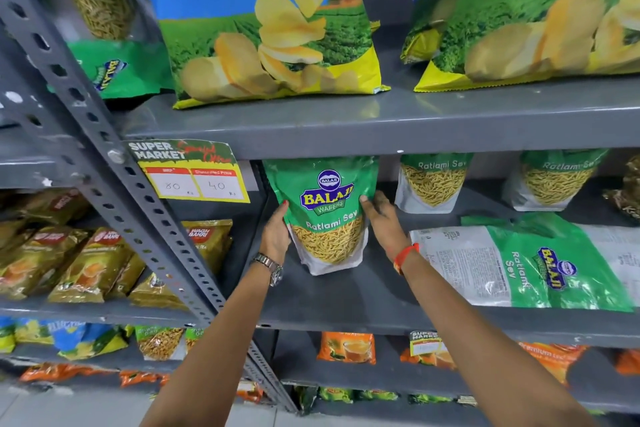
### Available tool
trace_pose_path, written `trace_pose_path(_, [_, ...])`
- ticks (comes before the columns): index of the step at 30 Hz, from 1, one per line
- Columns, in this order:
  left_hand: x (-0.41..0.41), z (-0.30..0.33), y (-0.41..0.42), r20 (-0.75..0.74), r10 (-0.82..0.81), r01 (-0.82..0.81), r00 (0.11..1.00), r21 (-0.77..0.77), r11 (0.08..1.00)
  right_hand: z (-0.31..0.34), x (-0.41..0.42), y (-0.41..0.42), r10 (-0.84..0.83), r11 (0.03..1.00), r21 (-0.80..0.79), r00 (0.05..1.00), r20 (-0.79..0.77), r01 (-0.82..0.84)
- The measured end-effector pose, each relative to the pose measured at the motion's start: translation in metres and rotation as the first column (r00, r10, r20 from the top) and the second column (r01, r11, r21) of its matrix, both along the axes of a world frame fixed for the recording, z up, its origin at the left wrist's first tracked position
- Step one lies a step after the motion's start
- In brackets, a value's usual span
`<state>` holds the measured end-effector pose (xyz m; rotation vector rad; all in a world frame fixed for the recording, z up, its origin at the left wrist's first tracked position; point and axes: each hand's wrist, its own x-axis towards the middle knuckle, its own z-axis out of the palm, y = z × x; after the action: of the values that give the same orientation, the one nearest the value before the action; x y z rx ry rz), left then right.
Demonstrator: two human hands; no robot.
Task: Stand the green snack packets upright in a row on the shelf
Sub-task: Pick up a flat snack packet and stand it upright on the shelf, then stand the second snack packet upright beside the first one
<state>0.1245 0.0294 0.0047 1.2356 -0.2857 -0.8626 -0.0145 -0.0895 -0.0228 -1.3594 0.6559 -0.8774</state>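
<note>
A green Ratlami Sev packet [327, 208] stands upright at the left end of the grey middle shelf [363, 302]. My left hand [275, 236] presses its left edge and my right hand [384, 222] presses its right edge, so both hold it. Two more green packets stand upright further back, one [433, 182] just right of my right hand and another [554, 180] further right. A fourth green packet [523, 262] lies flat on the shelf at the right, near the front edge.
Large blue chip bags [273, 24] fill the shelf above. A slotted grey upright [114, 163] with a yellow price tag [194, 172] borders the left. Tea packets [83, 263] sit on the left bay; orange packets [346, 347] below.
</note>
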Motion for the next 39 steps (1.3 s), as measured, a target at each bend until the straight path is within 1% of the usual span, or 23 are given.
trace_pose_path(1, [-0.003,0.003,0.001,0.008,-0.011,0.011,1.000,0.024,1.000,0.000,0.001,0.002,-0.005,1.000,0.008,1.000,0.009,0.005])
trace_pose_path(3, [-0.006,0.007,0.002,0.041,0.016,-0.019,0.999,0.057,0.998,-0.001,0.001,0.007,-0.026,0.999,0.035,0.999,0.029,0.025])
trace_pose_path(6, [-0.011,0.011,0.004,0.081,0.039,-0.047,0.996,0.103,0.994,-0.002,-0.004,0.013,-0.062,0.998,0.034,0.998,0.013,0.061])
trace_pose_path(10, [-0.013,0.007,0.013,0.069,0.011,-0.017,0.998,0.091,0.996,0.001,-0.016,0.026,-0.110,0.994,-0.003,0.994,0.010,0.110])
trace_pose_path(16, [-0.030,0.002,0.043,0.100,-0.027,0.016,0.995,0.108,0.994,0.002,-0.040,0.067,-0.112,0.994,-0.013,0.993,0.036,0.113])
trace_pose_path(20, [-0.038,0.003,0.059,0.052,-0.014,0.007,0.999,0.132,0.991,0.002,-0.049,0.091,-0.178,0.984,-0.021,0.984,0.021,0.179])
trace_pose_path(22, [-0.040,0.004,0.064,0.056,-0.024,0.016,0.998,0.132,0.991,0.003,-0.050,0.097,-0.195,0.981,-0.023,0.981,-0.008,0.195])
trace_pose_path(24, [-0.045,0.004,0.071,0.095,0.040,-0.050,0.995,0.106,0.993,0.005,-0.055,0.104,-0.217,0.976,-0.011,0.975,-0.034,0.217])
trace_pose_path(25, [-0.050,0.002,0.075,0.151,0.126,-0.138,0.981,0.075,0.988,0.005,-0.059,0.108,-0.254,0.967,0.008,0.967,-0.026,0.254])
trace_pose_path(26, [-0.056,-0.002,0.080,0.210,0.243,-0.253,0.947,0.026,0.967,0.003,-0.064,0.111,-0.315,0.949,0.031,0.949,0.005,0.314])
trace_pose_path(27, [-0.065,-0.007,0.085,0.250,0.374,-0.380,0.893,-0.026,0.924,0.000,-0.070,0.113,-0.401,0.915,0.054,0.915,0.039,0.399])
trace_pose_path(28, [-0.076,-0.014,0.090,0.262,0.482,-0.485,0.836,-0.058,0.872,-0.004,-0.077,0.115,-0.511,0.859,0.079,0.858,0.058,0.506])
trace_pose_path(29, [-0.089,-0.021,0.095,0.270,0.546,-0.548,0.793,-0.076,0.833,-0.008,-0.086,0.117,-0.630,0.775,0.111,0.775,0.056,0.622])
trace_pose_path(30, [-0.106,-0.029,0.097,0.281,0.566,-0.567,0.775,-0.085,0.819,-0.010,-0.096,0.117,-0.739,0.670,0.139,0.672,0.039,0.729])
trace_pose_path(31, [-0.123,-0.038,0.098,0.298,0.538,-0.539,0.788,-0.087,0.838,-0.012,-0.106,0.117,-0.826,0.558,0.145,0.564,-0.002,0.817])
trace_pose_path(32, [-0.140,-0.046,0.097,0.312,0.481,-0.480,0.819,-0.086,0.873,-0.015,-0.116,0.113,-0.882,0.457,0.128,0.467,-0.067,0.881])
trace_pose_path(33, [-0.158,-0.052,0.092,0.328,0.402,-0.401,0.855,-0.073,0.913,-0.019,-0.127,0.106,-0.907,0.380,0.106,0.393,-0.149,0.919])
trace_pose_path(34, [-0.172,-0.055,0.085,0.347,0.304,-0.304,0.887,-0.057,0.951,-0.022,-0.137,0.099,-0.909,0.327,0.108,0.344,-0.237,0.939])
trace_pose_path(35, [-0.184,-0.055,0.073,0.395,0.191,-0.192,0.898,-0.038,0.981,-0.024,-0.148,0.092,-0.891,0.295,0.155,0.330,-0.312,0.943])
trace_pose_path(36, [-0.194,-0.052,0.061,0.482,0.074,-0.076,0.873,-0.015,0.997,-0.024,-0.157,0.087,-0.870,0.263,0.232,0.334,-0.362,0.937])
trace_pose_path(38, [-0.211,-0.040,0.027,0.670,-0.124,0.114,0.732,0.058,0.992,-0.024,-0.175,0.073,-0.836,0.211,0.377,0.366,-0.408,0.902])
trace_pose_path(39, [-0.214,-0.033,0.010,0.737,-0.182,0.164,0.650,0.097,0.982,-0.024,-0.181,0.069,-0.824,0.209,0.424,0.392,-0.409,0.881])
